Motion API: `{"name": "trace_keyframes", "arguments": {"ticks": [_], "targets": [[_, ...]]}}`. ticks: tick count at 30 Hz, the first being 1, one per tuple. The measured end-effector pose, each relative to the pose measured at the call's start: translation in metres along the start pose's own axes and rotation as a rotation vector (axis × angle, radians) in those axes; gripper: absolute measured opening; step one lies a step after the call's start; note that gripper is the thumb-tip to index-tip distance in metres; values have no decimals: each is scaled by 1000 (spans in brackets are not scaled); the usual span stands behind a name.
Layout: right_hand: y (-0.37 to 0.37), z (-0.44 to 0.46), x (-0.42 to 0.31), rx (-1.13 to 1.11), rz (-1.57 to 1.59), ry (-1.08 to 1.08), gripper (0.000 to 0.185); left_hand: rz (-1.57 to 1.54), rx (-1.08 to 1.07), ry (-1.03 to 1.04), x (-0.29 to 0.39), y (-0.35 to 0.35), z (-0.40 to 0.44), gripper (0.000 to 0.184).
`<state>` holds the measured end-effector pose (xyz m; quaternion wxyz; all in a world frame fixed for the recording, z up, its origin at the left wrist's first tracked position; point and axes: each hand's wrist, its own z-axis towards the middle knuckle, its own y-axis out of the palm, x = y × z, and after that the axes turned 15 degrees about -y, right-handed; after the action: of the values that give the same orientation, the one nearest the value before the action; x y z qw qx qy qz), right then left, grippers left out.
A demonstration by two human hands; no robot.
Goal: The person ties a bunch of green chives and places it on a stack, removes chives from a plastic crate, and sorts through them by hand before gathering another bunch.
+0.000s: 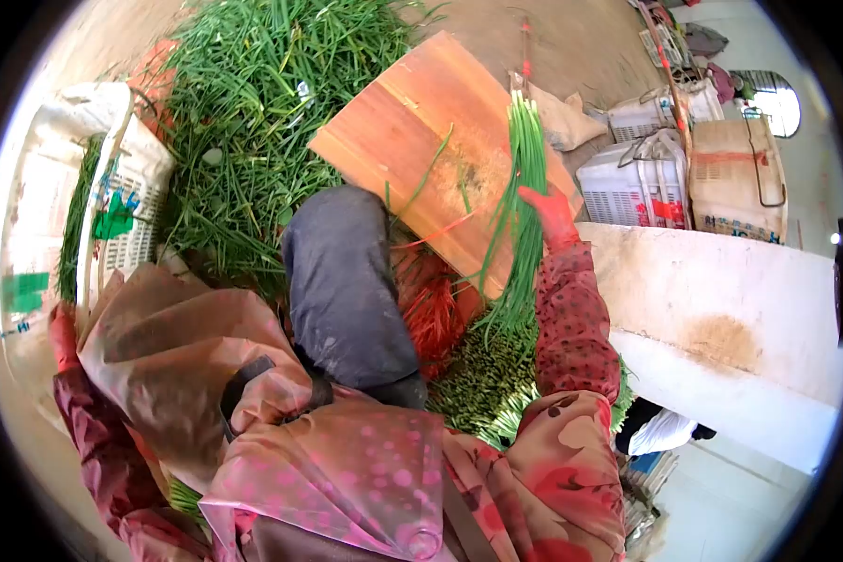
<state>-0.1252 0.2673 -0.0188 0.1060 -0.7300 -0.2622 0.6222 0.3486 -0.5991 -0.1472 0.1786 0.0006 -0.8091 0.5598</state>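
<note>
Right of centre, 1 bunch (526,159) was held across the board (393,122) by the closed right hand (550,214), while the left hand's (64,337) grip beside the basket (142,173), far left, could not be told, and bundling was judged unfinished, the upper-left heap (244,112) being left loose.

The surface (407,108) at upper centre is smooth wood with a rough-looking patch; the crate (145,155) at left, smooth plastic. Mid-frame, the trousers (342,272) are matt cloth. Lower down, the apron (337,468) looks glossy and plastic-like.
</note>
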Motion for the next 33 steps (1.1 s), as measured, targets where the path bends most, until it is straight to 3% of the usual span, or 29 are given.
{"name": "trace_keyframes", "arguments": {"ticks": [1, 3, 6, 8, 9, 10, 11, 12, 15, 16, 17, 18, 21, 24, 26, 27, 29, 30, 33], "targets": [[-1, 2, 6, 16, -1, 14, 35, -246, -34, -194, 23, -19, 2, 36], [-2, 1, 19, 22, 1, 41, 34, -296, 255, 326, 167, -39, -111, 35], [14, 9, 35, 26, 126, 29, 33, -446, -61, 670, 338, -6, -269, 33], [25, 14, 46, 128, 109, 77, 30, -149, -107, 1073, 423, 37, -368, 36], [30, 12, 47, 137, 116, 76, 30, -72, -329, 971, 454, 59, -413, 31], [39, 11, 47, 145, 235, 54, 29, 220, -453, 1000, 478, 86, -444, 26], [44, 11, 48, 151, 353, 33, 28, 7, -332, 1395, 468, 175, -447, 23], [48, 10, 51, 155, 356, 29, 28, 499, -509, 1390, 499, 170, -478, 22], [55, 10, 62, 161, 467, 24, 27, 516, -476, 1511, 507, 233, -515, 27], [55, 6, 61, 161, 468, 23, 28, 432, -438, 1477, 499, 274, -515, 40], [54, 7, 62, 165, 469, 21, 28, 350, -398, 1446, 501, 283, -515, 55], [55, 8, 68, 198, 448, 0, 29, 428, -575, 1410, 505, 293, -509, 69], [34, 10, 76, 212, 476, 178, 33, 392, -445, 1575, 497, 289, -500, 74], [2, 27, 86, 311, 470, 114, 36, 307, -256, 1618, 484, 299, -498, 75], [-26, 36, 87, 366, 402, 70, 38, 272, -293, 1612, 484, 298, -498, 69], [-46, 45, 102, 428, 171, -39, 38, 243, -319, 1603, 484, 295, -496, 64], [-53, 48, 87, 420, -6, -89, 40, 227, -314, 1556, 484, 316, -499, 57], [-48, 32, 50, 346, 50, -24, 42, 207, -313, 1531, 482, 330, -503, 51], [-5, 12, 25, 143, -209, -189, 47, 218, -397, 1454, 484, 311, -512, 36]]}}
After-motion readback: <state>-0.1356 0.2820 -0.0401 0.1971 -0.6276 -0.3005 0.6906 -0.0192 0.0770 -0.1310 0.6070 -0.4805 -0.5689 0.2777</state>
